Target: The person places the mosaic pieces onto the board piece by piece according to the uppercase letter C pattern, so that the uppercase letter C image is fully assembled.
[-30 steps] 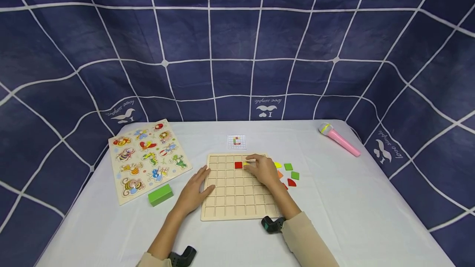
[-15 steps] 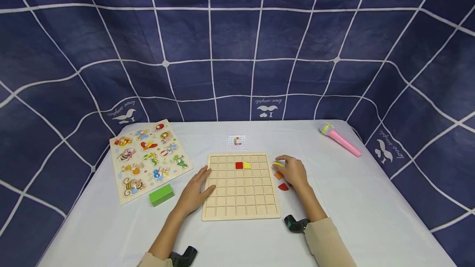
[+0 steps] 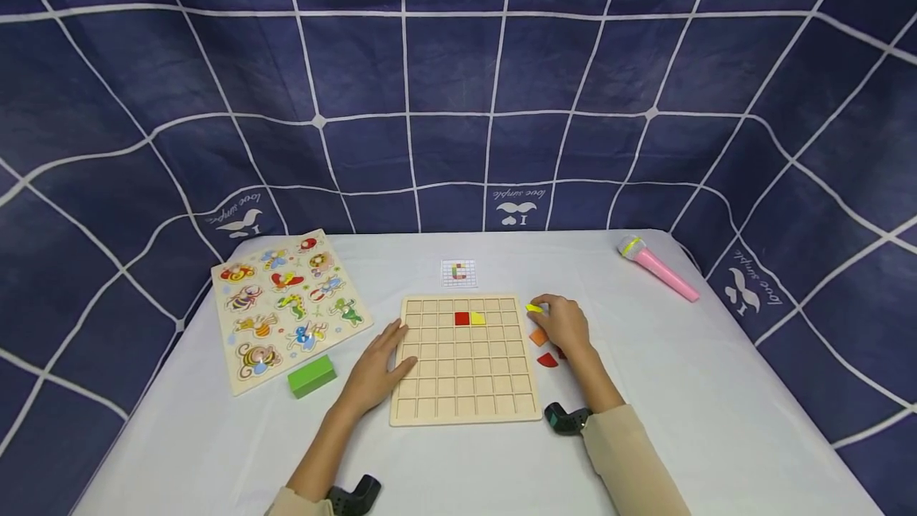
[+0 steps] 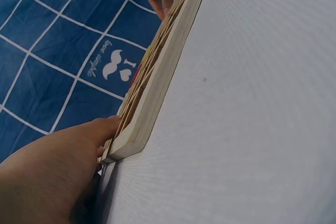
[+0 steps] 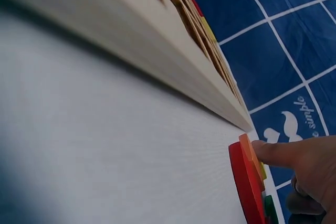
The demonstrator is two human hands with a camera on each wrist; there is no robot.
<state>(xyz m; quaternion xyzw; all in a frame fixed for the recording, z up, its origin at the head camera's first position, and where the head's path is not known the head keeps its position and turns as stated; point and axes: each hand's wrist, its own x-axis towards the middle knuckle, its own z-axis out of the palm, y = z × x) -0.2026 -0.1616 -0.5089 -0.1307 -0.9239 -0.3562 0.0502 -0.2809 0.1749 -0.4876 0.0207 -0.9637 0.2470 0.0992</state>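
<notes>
My left hand (image 3: 376, 367) rests on the left edge of a wooden grid board (image 3: 464, 388), thumb over the top. A red square tile (image 3: 462, 318) and a yellow tile (image 3: 478, 318) sit side by side in its second row from the back. Just off the board's right edge, my right hand (image 3: 564, 325) pinches another yellow tile (image 3: 533, 308) between thumb and fingers. Close by its fingers lie an orange tile (image 3: 539, 337) and a red rounded tile (image 3: 548, 360). A green tile (image 5: 270, 209) shows in the right wrist view; the hand covers it in the head view.
Behind the board lies a small pattern card (image 3: 458, 273). To the left are an insect picture puzzle (image 3: 290, 305) and a green block (image 3: 311, 377). A pink toy microphone (image 3: 657, 267) lies at the far right. A blue checked curtain (image 3: 458, 78) hangs behind the table.
The right hand has let go of the yellow tile on the board, moved right to the loose tiles and taken another yellow one, shifting it slightly back. The left hand has stayed put.
</notes>
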